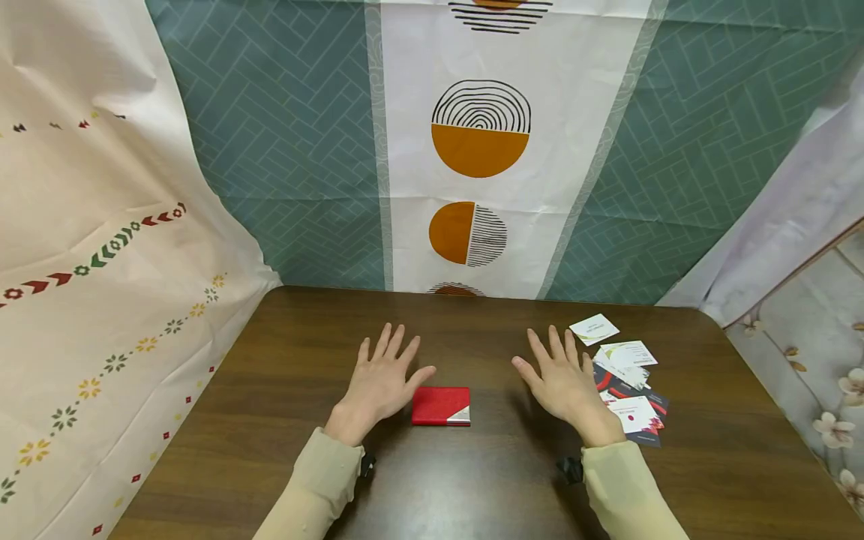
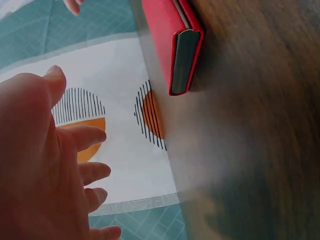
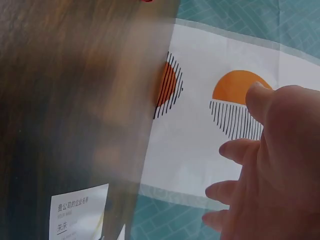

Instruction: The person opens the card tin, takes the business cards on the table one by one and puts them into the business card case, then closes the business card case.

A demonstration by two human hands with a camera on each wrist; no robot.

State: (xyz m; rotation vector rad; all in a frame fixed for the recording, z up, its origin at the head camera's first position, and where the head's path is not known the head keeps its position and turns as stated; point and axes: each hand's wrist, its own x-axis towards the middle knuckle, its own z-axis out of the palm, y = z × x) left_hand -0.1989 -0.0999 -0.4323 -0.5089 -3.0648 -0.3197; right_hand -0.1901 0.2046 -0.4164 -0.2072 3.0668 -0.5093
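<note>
A red card case (image 1: pixel 440 406) with a silver corner lies on the brown table in the head view. My left hand (image 1: pixel 379 381) hovers just left of it, fingers spread, holding nothing. In the left wrist view the case (image 2: pixel 172 45) shows its narrow end, apart from the left hand (image 2: pixel 45 160). My right hand (image 1: pixel 565 384) hovers with spread fingers just left of a loose pile of business cards (image 1: pixel 631 409). One white card (image 3: pixel 79 212) shows low in the right wrist view, apart from the right hand (image 3: pixel 280 165).
A separate white card (image 1: pixel 594 329) lies at the table's back right. The wooden table (image 1: pixel 445 487) meets a green and white patterned cloth (image 1: pixel 304 150) at its far edge. A cream cloth (image 1: pixel 101 300) hangs along the left, and a floral one (image 1: pixel 837 427) on the right.
</note>
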